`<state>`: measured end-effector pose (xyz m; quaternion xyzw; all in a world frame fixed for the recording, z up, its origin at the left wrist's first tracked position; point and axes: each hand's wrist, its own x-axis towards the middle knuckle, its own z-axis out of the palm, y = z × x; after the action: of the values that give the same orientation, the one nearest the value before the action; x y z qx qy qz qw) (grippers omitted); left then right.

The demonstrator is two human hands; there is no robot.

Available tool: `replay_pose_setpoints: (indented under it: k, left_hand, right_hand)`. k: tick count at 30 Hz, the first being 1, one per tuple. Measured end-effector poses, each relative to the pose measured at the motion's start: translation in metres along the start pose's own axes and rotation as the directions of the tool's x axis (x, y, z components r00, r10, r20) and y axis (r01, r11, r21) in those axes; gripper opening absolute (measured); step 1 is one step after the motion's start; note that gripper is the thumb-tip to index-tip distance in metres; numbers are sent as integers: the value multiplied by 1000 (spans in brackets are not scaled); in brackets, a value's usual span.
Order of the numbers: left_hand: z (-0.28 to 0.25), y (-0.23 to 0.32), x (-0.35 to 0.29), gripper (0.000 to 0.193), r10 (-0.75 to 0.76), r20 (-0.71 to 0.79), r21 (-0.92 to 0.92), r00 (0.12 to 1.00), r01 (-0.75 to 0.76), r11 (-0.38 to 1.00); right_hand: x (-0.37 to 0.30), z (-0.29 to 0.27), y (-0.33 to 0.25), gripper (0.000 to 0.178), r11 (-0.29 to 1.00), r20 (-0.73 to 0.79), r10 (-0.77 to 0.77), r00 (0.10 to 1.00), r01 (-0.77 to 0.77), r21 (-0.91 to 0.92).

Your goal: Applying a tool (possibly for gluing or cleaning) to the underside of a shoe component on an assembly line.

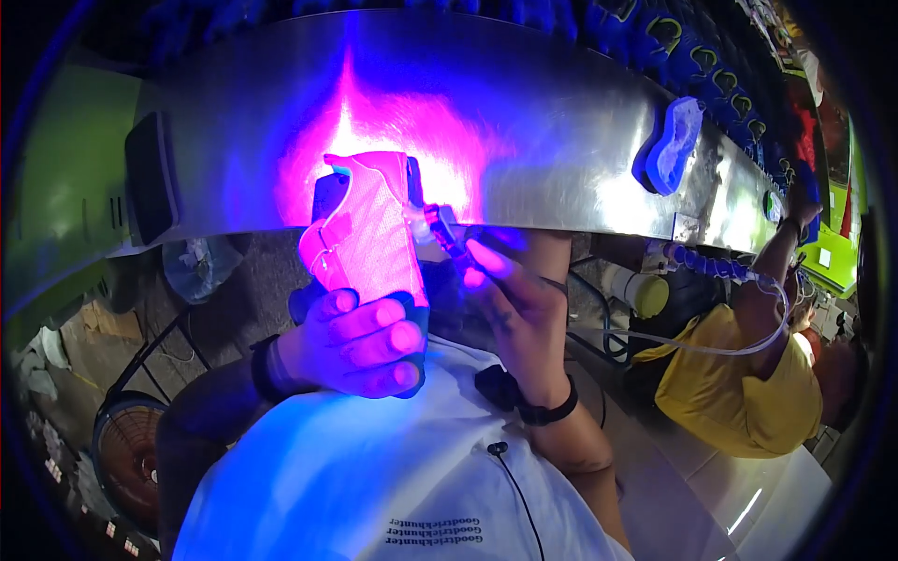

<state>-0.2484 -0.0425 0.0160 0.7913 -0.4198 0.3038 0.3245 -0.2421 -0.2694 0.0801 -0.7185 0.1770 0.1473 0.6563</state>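
Note:
Glowing pink and purple under strong coloured light, a shoe [369,238] with a mesh upper is held up in front of me at the near edge of the metal bench. My left hand [369,346] wraps round its lower end, fingers closed across the mesh. In my right hand [519,304] a small dark brush-like tool [447,234] is pinched between the fingers. The tool's tip is at the shoe's right edge; glare hides whether it touches. Which part of the shoe faces the bench is hidden.
The curved metal bench [552,140] crosses in front. A pale shoe sole [675,145] lies on its right and a dark sole-shaped piece [152,178] on its left. A person in a yellow shirt [739,383] works at right. A round fan [131,463] stands lower left.

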Motion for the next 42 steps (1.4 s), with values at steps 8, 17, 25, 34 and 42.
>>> replay_pose_setpoints:
  k: [8, 17, 25, 34, 42]
  left_hand:
    - [5, 3, 1, 57, -10, -33, 4, 999, 10, 1000]
    - [1, 5, -1, 64, -20, -34, 138, 999, 24, 990]
    - [-6, 5, 17, 79, 3, 69, 329, 998, -26, 944]
    - [-6, 12, 58, 71, -47, 157, 421, 987, -24, 907]
    - [9, 12, 61, 68, -61, 144, 550, 988, -29, 834]
  right_hand:
    - [8, -6, 0, 31, 968, 46, -198, 979, 203, -151]
    - [6, -11, 2, 32, 974, 81, -216, 973, 220, -46]
    - [-23, -29, -30, 34, 985, 141, -148, 979, 158, -64]
    - [-33, -37, -33, 32, 932, 70, -317, 946, 325, -159]
    - [-43, -43, -43, 31, 910, 73, -358, 931, 366, -193]
